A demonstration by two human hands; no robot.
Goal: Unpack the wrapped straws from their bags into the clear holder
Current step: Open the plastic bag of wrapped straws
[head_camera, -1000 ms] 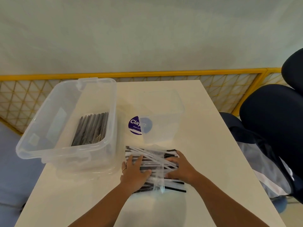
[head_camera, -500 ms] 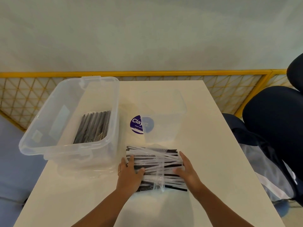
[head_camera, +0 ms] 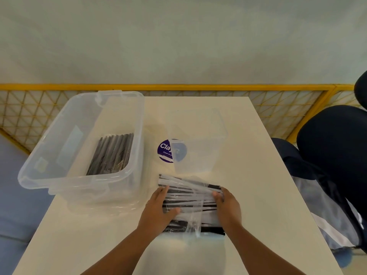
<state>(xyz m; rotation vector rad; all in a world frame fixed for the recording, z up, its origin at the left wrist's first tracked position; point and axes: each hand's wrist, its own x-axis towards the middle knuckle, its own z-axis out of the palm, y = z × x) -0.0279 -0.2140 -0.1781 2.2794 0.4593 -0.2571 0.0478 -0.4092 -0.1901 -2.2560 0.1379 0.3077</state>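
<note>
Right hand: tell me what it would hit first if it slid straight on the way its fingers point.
The right hand points away from the person, so it would probably meet the clear holder first; depth is hard to judge, so it might pass its right wall.

Soft, even light fills the scene, bright but slightly hazy, with low contrast. The hands cast a faint shadow on the tabletop (head_camera: 258, 195) toward the viewer, so the light probably comes from ahead and above. The yellow rail (head_camera: 178, 87) bows with wide-angle distortion. Glare whitens the clear plastic wrap (head_camera: 195, 217); fine detail is soft.
</note>
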